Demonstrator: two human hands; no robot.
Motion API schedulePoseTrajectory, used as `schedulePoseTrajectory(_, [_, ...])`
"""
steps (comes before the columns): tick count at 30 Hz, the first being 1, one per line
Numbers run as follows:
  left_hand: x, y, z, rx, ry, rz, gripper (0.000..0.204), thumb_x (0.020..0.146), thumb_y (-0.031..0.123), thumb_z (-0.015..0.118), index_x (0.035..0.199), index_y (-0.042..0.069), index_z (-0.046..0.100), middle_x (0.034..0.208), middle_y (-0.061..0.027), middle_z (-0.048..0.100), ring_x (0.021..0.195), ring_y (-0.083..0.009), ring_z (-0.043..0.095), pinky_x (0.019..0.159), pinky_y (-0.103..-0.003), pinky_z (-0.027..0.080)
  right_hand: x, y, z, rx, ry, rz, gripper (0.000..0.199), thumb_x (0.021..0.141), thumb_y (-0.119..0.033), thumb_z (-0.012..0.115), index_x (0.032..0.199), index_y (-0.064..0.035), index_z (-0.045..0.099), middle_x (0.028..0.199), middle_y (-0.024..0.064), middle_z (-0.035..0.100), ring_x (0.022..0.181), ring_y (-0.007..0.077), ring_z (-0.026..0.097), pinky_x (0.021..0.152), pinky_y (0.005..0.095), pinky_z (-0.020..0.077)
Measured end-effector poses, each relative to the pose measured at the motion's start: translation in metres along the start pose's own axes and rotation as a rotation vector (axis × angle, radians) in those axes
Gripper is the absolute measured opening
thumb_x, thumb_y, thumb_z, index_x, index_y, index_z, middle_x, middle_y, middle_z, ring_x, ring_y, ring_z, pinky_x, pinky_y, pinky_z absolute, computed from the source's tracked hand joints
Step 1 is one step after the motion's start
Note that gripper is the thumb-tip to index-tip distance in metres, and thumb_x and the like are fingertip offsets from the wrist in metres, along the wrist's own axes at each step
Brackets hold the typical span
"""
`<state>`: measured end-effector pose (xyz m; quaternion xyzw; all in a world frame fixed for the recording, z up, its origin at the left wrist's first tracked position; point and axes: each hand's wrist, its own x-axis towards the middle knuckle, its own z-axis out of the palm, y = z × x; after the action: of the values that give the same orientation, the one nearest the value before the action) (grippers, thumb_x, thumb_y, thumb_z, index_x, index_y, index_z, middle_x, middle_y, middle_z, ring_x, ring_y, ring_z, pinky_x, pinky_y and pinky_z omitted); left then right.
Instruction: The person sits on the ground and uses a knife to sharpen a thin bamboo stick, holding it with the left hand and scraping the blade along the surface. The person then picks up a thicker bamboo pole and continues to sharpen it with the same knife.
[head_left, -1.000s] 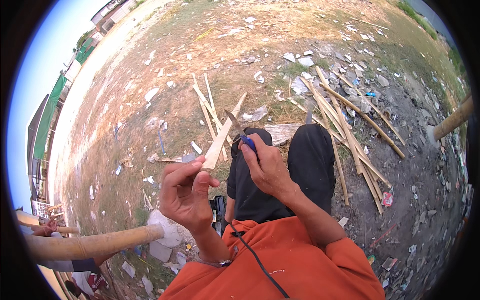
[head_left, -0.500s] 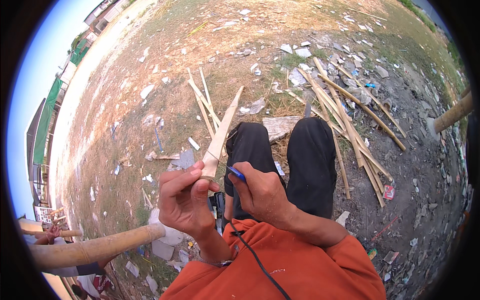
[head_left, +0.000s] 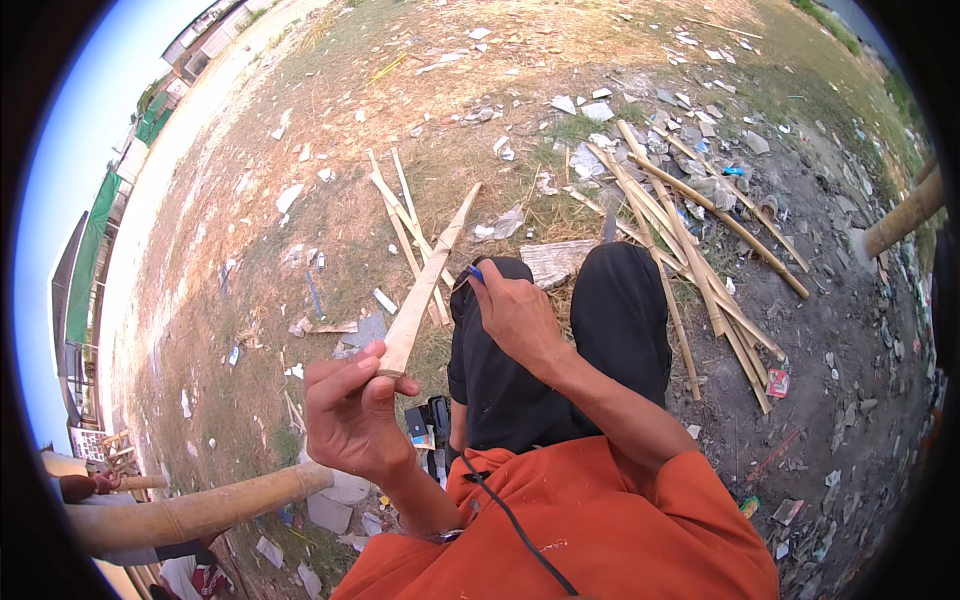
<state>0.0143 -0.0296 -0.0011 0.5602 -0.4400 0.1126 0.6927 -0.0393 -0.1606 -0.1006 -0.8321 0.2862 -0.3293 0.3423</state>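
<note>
Head view: my left hand [head_left: 348, 412] pinches the wide end of a flat wooden strip [head_left: 424, 290], its narrow tip pointing away over the littered ground [head_left: 270, 250]; above my left thigh [head_left: 508, 390], my right hand [head_left: 522, 320] is clamped round a blue handle [head_left: 476, 273].

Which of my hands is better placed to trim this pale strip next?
Likely your right hand: it holds the blue-handled tool, just right of the pale strip. Your left hand is occupied, pinching the strip's near, wider end.
</note>
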Motion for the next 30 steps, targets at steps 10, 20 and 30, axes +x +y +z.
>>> schedulePoseTrajectory(10, [0.005, -0.004, -0.003, 0.05, 0.098, 0.014, 0.02, 0.087, 0.013, 0.061, 0.097, -0.003, 0.056, 0.086, -0.015, 0.058, 0.049, -0.0121, 0.051, 0.044, -0.019, 0.042, 0.046, 0.056, 0.051, -0.115, 0.049, 0.131, 0.021, 0.092, -0.024, 0.048, 0.092, -0.0029, 0.049, 0.065, 0.0243, 0.057, 0.059, 0.0419, 0.058, 0.053, 0.0493, 0.0423])
schedulePoseTrajectory(20, [-0.012, 0.005, -0.016, 0.079, -0.121, 0.0, 0.023, 0.075, 0.012, 0.07, 0.088, -0.003, 0.06, 0.076, -0.0127, 0.057, 0.048, -0.0124, 0.053, 0.042, -0.021, 0.04, -0.009, -0.042, 0.021, 1.657, -0.152, 0.985, 0.039, 0.084, -0.047, 0.059, 0.091, -0.009, 0.055, 0.064, -0.0012, 0.051, 0.037, 0.0031, 0.029, 0.034, 0.0194, 0.0247])
schedulePoseTrajectory(30, [0.004, 0.001, -0.055, -0.087, -0.837, 0.067, 0.027, 0.07, 0.026, 0.076, 0.078, 0.001, 0.068, 0.059, -0.0079, 0.06, 0.049, -0.0157, 0.058, 0.042, -0.024, 0.042, -0.037, -0.009, 0.015, 1.508, -0.439, 0.872, 0.048, 0.084, -0.036, 0.043, 0.115, 0.0, 0.05, 0.065, 0.004, 0.053, 0.044, 0.0095, 0.042, 0.042, 0.0218, 0.0359])
